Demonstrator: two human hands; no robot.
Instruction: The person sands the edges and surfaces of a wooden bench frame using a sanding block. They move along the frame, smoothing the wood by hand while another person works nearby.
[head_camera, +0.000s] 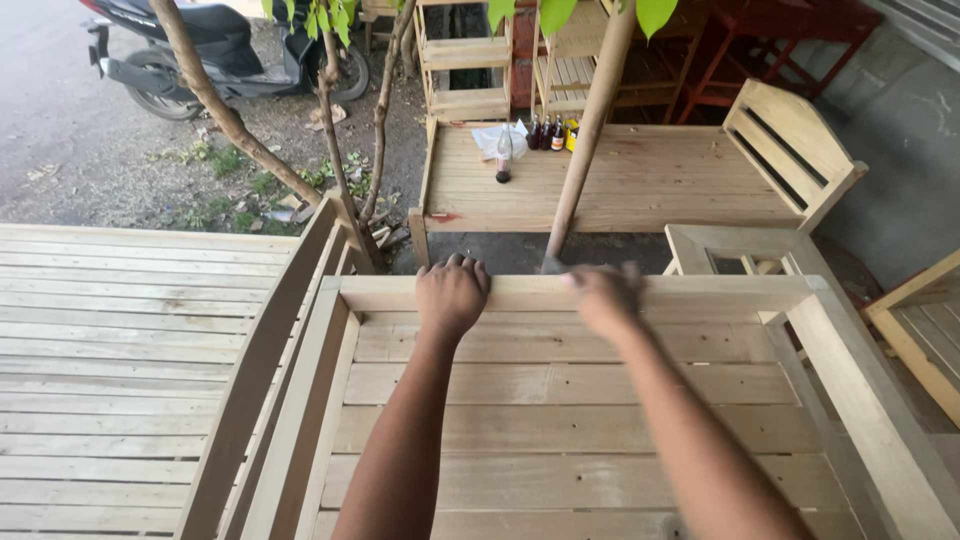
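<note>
Top rail (700, 292) of the pale wooden bench frame runs left to right, straight ahead of both arms. Left hand (452, 294) curls clamped over its far edge; right hand (604, 297) (blurred) sits on the rail just beside — grip I cannot tell.

A black scooter (215, 45) stood on the road at upper left, behind thin tree trunks (335, 130). Beyond them lay a pale slatted bench (640, 180) carrying several small bottles (545, 132), a larger bottle (503, 157) and a white bag (497, 136). Wooden shelf frames (465, 60) stood behind. A slatted platform (120, 350) lay at left.
</note>
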